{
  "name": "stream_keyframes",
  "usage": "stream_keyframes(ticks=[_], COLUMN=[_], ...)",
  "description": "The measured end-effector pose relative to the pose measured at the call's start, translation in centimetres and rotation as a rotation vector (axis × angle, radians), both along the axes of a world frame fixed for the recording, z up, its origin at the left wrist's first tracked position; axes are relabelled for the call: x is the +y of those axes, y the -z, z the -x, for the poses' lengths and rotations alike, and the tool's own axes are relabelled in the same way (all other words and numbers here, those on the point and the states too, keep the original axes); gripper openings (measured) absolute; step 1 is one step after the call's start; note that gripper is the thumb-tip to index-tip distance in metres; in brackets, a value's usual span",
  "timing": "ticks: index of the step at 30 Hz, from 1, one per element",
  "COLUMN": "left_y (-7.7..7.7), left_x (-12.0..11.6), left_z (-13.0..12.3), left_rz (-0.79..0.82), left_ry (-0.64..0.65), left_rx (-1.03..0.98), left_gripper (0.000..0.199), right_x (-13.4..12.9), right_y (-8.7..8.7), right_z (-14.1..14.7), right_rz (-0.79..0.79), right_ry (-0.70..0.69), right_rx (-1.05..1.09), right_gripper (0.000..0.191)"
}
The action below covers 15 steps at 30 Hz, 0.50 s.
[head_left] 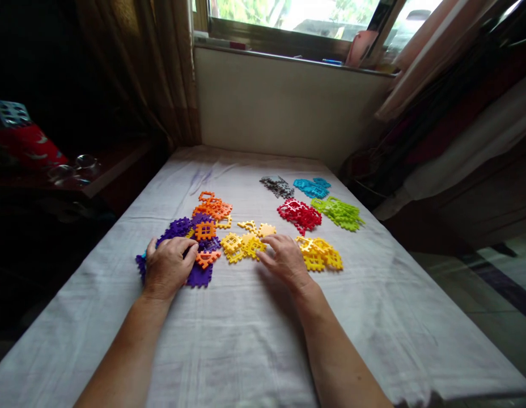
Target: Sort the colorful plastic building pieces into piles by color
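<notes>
Your left hand (168,266) lies over the purple pieces (200,275), fingers loosely curled; whether it grips one, I cannot tell. Your right hand (286,259) is half open, fingertips at the middle yellow pieces (241,245), between the purple heap and the right-hand yellow pile (320,253). Keeping colours apart probably makes each easy to pick out. The surface (229,345) wears a pale, creased cloth, below a window (288,25) and beside a brown curtain (161,68).

Yellow notched pieces (242,245) loosely heaped; purple pile (200,275) left, orange pieces (206,230) on top.
</notes>
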<state>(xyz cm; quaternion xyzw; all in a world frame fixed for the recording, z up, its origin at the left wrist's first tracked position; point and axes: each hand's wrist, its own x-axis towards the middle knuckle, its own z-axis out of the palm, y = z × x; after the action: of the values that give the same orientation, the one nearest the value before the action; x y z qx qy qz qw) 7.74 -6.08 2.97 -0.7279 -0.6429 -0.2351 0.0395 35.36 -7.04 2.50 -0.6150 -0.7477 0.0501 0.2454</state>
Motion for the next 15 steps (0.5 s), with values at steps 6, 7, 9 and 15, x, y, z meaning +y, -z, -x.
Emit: stream_keyframes(ticks=[6, 7, 9, 15], left_y=[0.2, 0.2, 0.4, 0.6], left_x=[-0.1, -0.1, -0.2, -0.4], left_z=[-0.8, -0.9, -1.1, -1.5], left_rz=[-0.068, -0.076, -0.089, -0.141], left_ry=[0.045, 0.062, 0.095, 0.144], left_rx=[-0.050, -0.056, -0.063, -0.082], left_gripper=[0.027, 0.027, 0.026, 0.027], right_x=[-0.6, -0.6, -0.6, -0.3], right_y=[-0.6, -0.6, -0.6, -1.5], right_z=[1.4, 1.5, 1.5, -0.3], right_rz=[0.098, 0.102, 0.105, 0.146], right_ry=[0.024, 0.029, 0.027, 0.044], right_rx=[-0.093, -0.098, -0.107, -0.137], right_gripper=[0.034, 0.034, 0.032, 0.019])
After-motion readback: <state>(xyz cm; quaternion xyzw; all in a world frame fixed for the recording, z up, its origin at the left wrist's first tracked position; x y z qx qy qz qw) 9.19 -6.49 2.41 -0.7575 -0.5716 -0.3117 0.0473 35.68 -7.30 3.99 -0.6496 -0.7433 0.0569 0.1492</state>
